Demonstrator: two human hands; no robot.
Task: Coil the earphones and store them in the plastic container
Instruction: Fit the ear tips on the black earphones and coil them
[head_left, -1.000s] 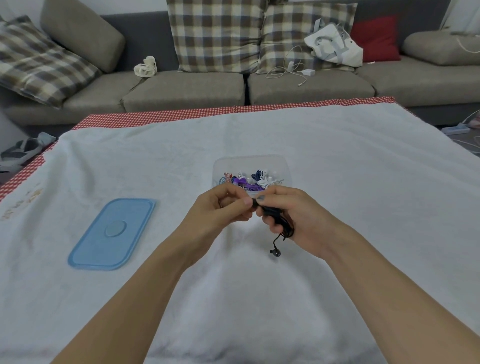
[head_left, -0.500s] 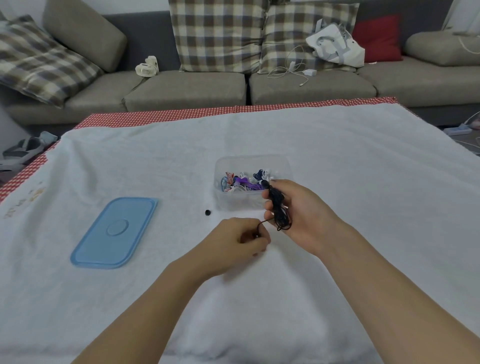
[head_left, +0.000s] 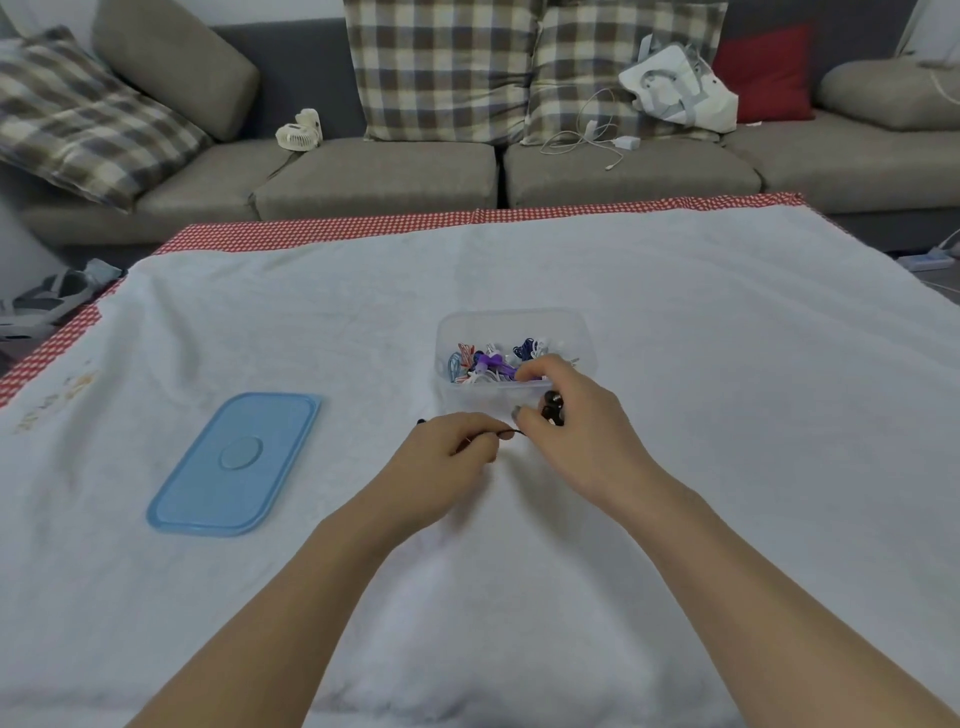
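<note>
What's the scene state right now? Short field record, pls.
surface: white cloth over the table
container: clear plastic container, open, coloured coiled earphones inside
lid: blue lid flat on the cloth, to the container's left, apart from it
earphones: black earphones, bundle at the container's near wall
left hand: left hand pinches the cord end
right hand: right hand grips the bundle
stage: not yet stored

Two hands: the left hand (head_left: 441, 457) and right hand (head_left: 576, 431) at centre. One black earphone set (head_left: 551, 408). One plastic container (head_left: 514, 325) of coiled cords, too tangled to count. One blue lid (head_left: 234, 462) lower left. Four plaid or plain cushions visible along the top, plus one red cushion (head_left: 763, 73) upper right. One small fan (head_left: 300, 131).
</note>
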